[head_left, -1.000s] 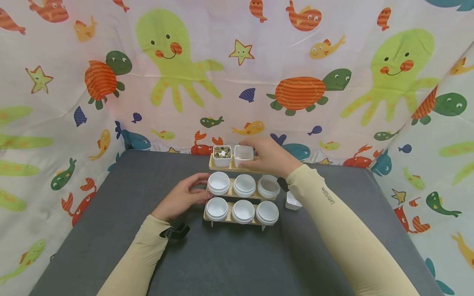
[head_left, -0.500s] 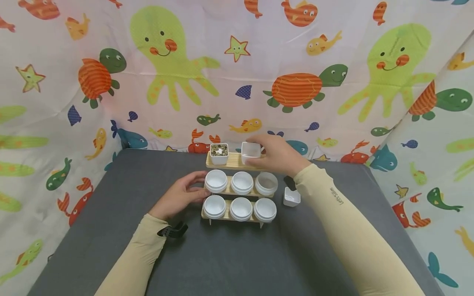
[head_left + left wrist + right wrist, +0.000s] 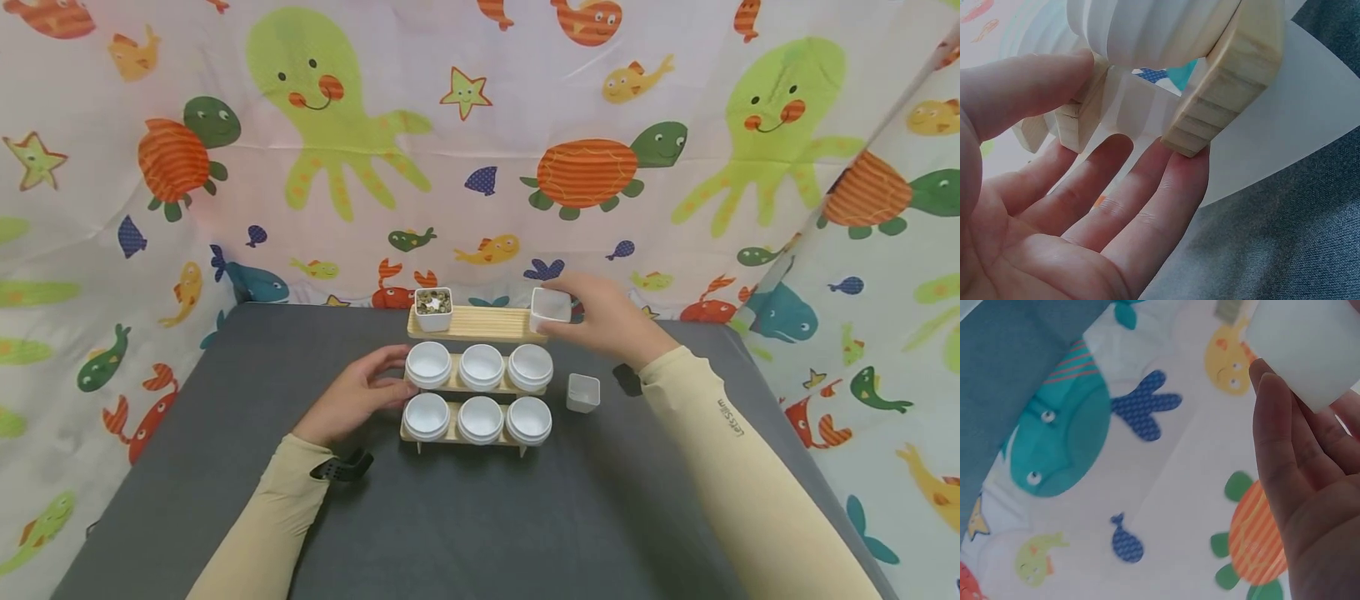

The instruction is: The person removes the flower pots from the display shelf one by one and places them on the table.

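My right hand pinches a white square cup at the right end of the rack's top wooden shelf. In the right wrist view, the fingers of that hand lie against the white cup. At the shelf's left end stands another square cup with small greenish-brown pieces inside. My left hand holds the rack's left side. The left wrist view shows this hand with its thumb and fingertips against the wooden shelf ends.
Round white cups fill the middle shelf, and more round cups line the lower one. A small square white cup stands on the dark tabletop right of the rack. Behind rises a patterned cloth.
My right hand has moved the square cup rightward along the top shelf, away from the filled cup. The left hand keeps its place on the rack. The head view has shifted slightly.
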Available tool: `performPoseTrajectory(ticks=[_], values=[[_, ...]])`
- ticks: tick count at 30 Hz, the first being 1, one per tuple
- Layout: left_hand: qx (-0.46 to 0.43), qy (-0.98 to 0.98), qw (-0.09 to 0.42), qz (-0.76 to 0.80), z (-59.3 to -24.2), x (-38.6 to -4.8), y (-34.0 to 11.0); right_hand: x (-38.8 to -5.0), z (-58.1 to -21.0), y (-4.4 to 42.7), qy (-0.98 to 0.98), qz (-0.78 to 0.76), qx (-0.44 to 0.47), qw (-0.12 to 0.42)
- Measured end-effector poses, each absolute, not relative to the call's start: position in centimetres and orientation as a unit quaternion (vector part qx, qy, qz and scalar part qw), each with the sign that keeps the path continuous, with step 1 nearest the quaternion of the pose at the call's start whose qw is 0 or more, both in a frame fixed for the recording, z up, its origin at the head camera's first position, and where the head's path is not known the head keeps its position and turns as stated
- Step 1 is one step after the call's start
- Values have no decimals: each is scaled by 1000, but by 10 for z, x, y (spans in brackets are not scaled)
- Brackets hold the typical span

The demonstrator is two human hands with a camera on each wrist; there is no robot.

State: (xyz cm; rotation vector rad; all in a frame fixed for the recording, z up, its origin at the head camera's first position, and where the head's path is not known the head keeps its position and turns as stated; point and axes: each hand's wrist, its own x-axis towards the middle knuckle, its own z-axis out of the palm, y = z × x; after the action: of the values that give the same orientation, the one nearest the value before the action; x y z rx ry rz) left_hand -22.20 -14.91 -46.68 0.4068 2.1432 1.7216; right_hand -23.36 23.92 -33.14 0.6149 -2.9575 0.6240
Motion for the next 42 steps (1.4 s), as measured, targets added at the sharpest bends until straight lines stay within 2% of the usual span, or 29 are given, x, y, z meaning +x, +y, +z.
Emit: performPoseTrajectory(ticks=[17, 26, 35, 42], values=[[149, 758, 186, 608, -465, -225, -149, -197, -357, 298, -967, 232, 108, 12], [147, 752, 192, 613, -462, -226, -149, -179, -384, 323, -970, 236, 56, -9], [146, 750, 194, 615, -460, -225, -149, -164, -415, 342, -968, 248, 42, -1], [146, 754, 192, 611, -463, -226, -150, -157, -441, 353, -968, 251, 20, -16]])
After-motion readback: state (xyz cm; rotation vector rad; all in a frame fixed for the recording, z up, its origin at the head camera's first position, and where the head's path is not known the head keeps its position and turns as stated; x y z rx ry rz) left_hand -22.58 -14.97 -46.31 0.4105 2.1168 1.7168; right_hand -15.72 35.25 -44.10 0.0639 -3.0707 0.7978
